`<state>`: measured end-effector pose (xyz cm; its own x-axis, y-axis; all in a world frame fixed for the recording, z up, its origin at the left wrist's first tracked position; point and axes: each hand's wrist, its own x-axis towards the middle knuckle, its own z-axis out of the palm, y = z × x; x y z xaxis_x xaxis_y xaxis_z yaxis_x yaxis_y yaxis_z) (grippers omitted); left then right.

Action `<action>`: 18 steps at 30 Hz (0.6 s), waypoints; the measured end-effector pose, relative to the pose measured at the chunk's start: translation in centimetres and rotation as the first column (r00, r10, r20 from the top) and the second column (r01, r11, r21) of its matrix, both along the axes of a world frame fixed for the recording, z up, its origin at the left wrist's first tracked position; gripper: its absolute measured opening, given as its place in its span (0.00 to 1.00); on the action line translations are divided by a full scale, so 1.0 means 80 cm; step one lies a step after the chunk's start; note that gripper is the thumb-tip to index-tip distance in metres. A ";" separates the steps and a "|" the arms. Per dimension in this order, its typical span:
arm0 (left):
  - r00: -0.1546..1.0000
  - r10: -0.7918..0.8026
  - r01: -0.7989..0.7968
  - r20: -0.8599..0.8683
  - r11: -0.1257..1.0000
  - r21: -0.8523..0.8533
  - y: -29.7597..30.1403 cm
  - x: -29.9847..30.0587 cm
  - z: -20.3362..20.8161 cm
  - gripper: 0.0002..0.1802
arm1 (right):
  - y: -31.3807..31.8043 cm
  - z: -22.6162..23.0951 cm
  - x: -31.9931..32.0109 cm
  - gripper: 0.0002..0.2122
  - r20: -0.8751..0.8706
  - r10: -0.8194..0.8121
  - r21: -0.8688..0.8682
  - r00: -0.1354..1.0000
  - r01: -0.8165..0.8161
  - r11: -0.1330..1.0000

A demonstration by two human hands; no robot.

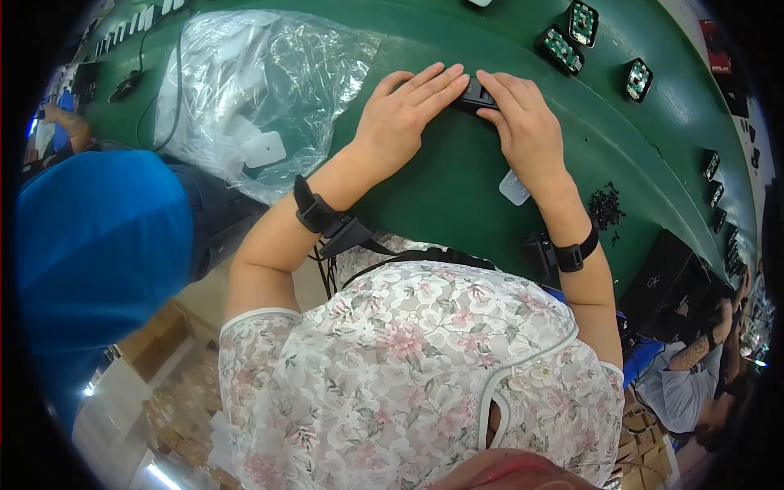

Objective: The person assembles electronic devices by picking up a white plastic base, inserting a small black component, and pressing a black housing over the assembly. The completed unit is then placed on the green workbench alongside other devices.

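A small black plastic case (476, 96) lies on the green table between my hands. My left hand (408, 110) reaches over from the left, its fingers long and close together, with the fingertips on the case's left side. From the right, my right hand (527, 122) has its fingers and thumb closed around the case's other side. My fingers hide part of the case. Beside my right wrist lies a flat white plate (514, 189) with rounded corners. A pile of small black screws (605, 206) sits to the right of my right forearm.
A clear plastic bag (327, 82) of white plates (263, 149) covers the left of the table. Open black cases with green circuit boards (562, 51) stand at the far right. A black box (665, 273) is at the right edge. Next to me on the left is a person in blue (106, 237).
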<state>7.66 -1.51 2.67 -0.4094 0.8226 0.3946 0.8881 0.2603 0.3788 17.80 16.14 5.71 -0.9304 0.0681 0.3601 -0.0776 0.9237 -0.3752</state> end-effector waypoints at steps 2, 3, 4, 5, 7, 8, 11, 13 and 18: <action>1.000 -0.001 0.001 -0.014 1.000 -0.005 0.000 -0.001 -0.001 0.36 | 0.004 0.000 -0.002 0.20 0.006 0.020 -0.010 1.000 -0.020 1.000; 1.000 0.003 -0.004 -0.030 1.000 -0.007 0.000 -0.002 -0.002 0.35 | 0.006 0.001 -0.003 0.20 0.011 0.045 -0.017 0.999 -0.045 0.999; 1.000 -0.002 0.002 -0.027 1.000 -0.012 0.000 -0.002 -0.003 0.35 | 0.005 0.001 -0.003 0.20 0.014 0.040 -0.022 0.999 -0.040 0.999; 0.999 -0.005 0.004 -0.049 1.000 -0.018 0.000 -0.003 -0.003 0.35 | 0.002 0.000 -0.003 0.19 -0.002 0.017 0.002 1.000 -0.017 1.000; 0.997 -0.012 0.010 -0.071 1.000 -0.027 0.001 -0.005 -0.001 0.35 | 0.002 -0.003 -0.002 0.19 -0.018 -0.011 0.024 1.000 0.011 1.000; 0.992 -0.024 0.018 -0.124 0.999 -0.043 0.002 -0.006 0.001 0.32 | 0.005 -0.005 -0.002 0.19 -0.039 -0.005 -0.015 0.999 0.004 1.000; 0.983 -0.010 0.005 -0.185 1.000 -0.031 0.014 0.003 0.005 0.29 | 0.022 0.001 -0.008 0.18 0.006 0.039 -0.112 0.999 -0.038 0.993; 0.979 0.016 -0.016 -0.202 1.000 0.000 0.027 0.007 0.006 0.29 | 0.036 0.009 -0.016 0.18 0.060 0.082 -0.167 0.995 -0.070 0.983; 0.967 0.088 -0.064 -0.239 0.992 0.105 0.044 -0.001 -0.007 0.27 | 0.082 0.031 -0.054 0.21 -0.214 0.003 0.121 0.977 0.023 0.992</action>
